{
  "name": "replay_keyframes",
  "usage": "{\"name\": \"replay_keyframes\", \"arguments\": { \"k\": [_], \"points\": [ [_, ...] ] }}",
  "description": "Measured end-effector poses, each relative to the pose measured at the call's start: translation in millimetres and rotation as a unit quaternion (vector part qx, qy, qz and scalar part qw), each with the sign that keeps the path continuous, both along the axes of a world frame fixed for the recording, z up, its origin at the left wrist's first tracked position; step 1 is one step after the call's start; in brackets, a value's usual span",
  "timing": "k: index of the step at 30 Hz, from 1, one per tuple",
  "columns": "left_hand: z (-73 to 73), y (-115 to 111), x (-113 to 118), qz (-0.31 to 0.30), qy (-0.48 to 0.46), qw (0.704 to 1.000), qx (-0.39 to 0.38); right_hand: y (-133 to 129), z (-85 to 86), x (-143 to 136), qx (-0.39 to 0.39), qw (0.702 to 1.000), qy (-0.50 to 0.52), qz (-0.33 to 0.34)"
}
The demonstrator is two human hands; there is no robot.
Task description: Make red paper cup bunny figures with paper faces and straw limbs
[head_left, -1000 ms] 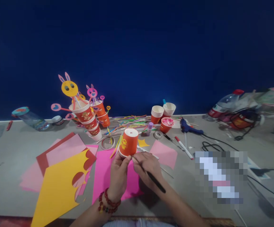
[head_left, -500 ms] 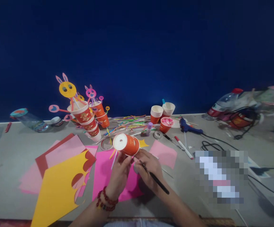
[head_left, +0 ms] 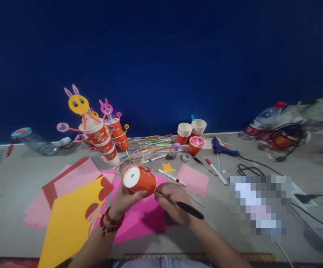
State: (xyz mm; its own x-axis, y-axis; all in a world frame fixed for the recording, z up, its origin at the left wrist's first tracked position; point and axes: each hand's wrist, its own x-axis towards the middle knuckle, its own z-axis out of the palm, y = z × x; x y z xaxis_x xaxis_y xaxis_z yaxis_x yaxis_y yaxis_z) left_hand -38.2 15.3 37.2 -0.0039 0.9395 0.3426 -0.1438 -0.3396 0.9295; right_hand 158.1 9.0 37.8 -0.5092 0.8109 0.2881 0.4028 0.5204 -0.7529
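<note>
My left hand (head_left: 130, 193) is wrapped round an orange paper cup (head_left: 143, 182), tipped on its side with its white base facing up and left. A small dark spot, perhaps a hole, shows in the middle of that base. In my right hand (head_left: 172, 197) is a slim metal tool with a black handle (head_left: 189, 210). Its front end points at the cup's rim, where my right fingertips are close to or touching the cup; the tip itself is hard to make out. Under both hands lies a bright pink paper sheet (head_left: 133, 227).
Yellow card (head_left: 66, 216) and other coloured sheets lie left. Behind stand stacked cups with a paper rabbit (head_left: 78, 104), coloured sticks (head_left: 150, 147) and a cup of pink scraps (head_left: 196, 145). A blue glue gun (head_left: 220, 148), its cable, and a bottle (head_left: 264, 121) are right.
The cup and my left hand have shifted left and a little down. My right hand with the tool has moved slightly right and turned. A white marker behind the hands has come into view.
</note>
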Motion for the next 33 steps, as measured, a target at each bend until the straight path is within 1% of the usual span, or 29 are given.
{"name": "replay_keyframes", "arguments": {
  "k": [3,5,6,8,10,11,13,15,19,21,22,23,24,26,27,31,32,33],
  "points": [
    [-2.6,-6,6,0.032,0.026,0.999,0.030,-4,-4.0,-2,-0.102,0.991,0.084,-0.025],
    [-4.9,-9,9,0.035,0.038,0.997,0.065,-6,-6.1,-6,-0.190,0.969,0.151,-0.050],
    [-6.0,-9,9,0.034,0.038,0.995,0.081,-7,-6.9,-8,-0.240,0.951,0.186,-0.063],
    [-8.5,-10,10,0.048,0.040,0.994,0.094,-9,-7.4,-13,-0.338,0.904,0.250,-0.079],
    [-12.2,-11,11,0.087,0.041,0.992,0.083,-11,-6.5,-19,-0.403,0.862,0.295,-0.081],
    [-14.8,-11,11,0.111,0.038,0.990,0.074,-12,-5.6,-22,-0.422,0.848,0.312,-0.082],
    [-20.6,-13,11,0.147,0.022,0.987,0.067,-14,-3.2,-25,-0.441,0.828,0.335,-0.086],
    [-26.1,-15,10,0.160,0.001,0.985,0.066,-15,-1.0,-26,-0.468,0.800,0.365,-0.091],
    [-30.4,-16,8,0.141,-0.015,0.987,0.076,-15,0.0,-27,-0.525,0.741,0.408,-0.093],
    [-30.0,-15,9,0.130,-0.005,0.987,0.096,-14,-1.1,-27,-0.548,0.723,0.410,-0.093],
    [-29.8,-15,9,0.128,0.003,0.986,0.104,-15,-1.7,-27,-0.546,0.728,0.404,-0.095],
    [-29.8,-15,9,0.129,0.011,0.985,0.111,-15,-2.3,-27,-0.531,0.744,0.393,-0.097],
    [-30.1,-15,10,0.131,0.016,0.985,0.116,-15,-2.8,-27,-0.499,0.777,0.372,-0.099],
    [-30.8,-16,11,0.132,0.012,0.985,0.111,-16,-3.4,-25,-0.412,0.849,0.314,-0.098],
    [-31.0,-16,12,0.135,0.003,0.986,0.097,-17,-3.4,-23,-0.371,0.878,0.287,-0.097],
    [-28.7,-18,13,0.137,-0.019,0.990,0.040,-14,1.0,-13,-0.205,0.964,0.152,-0.080],
    [-27.5,-18,13,0.133,-0.019,0.990,0.037,-12,3.1,-10,-0.149,0.981,0.105,-0.070],
    [-26.2,-17,13,0.127,-0.020,0.991,0.038,-11,5.3,-8,-0.094,0.992,0.060,-0.060]
  ]
}}
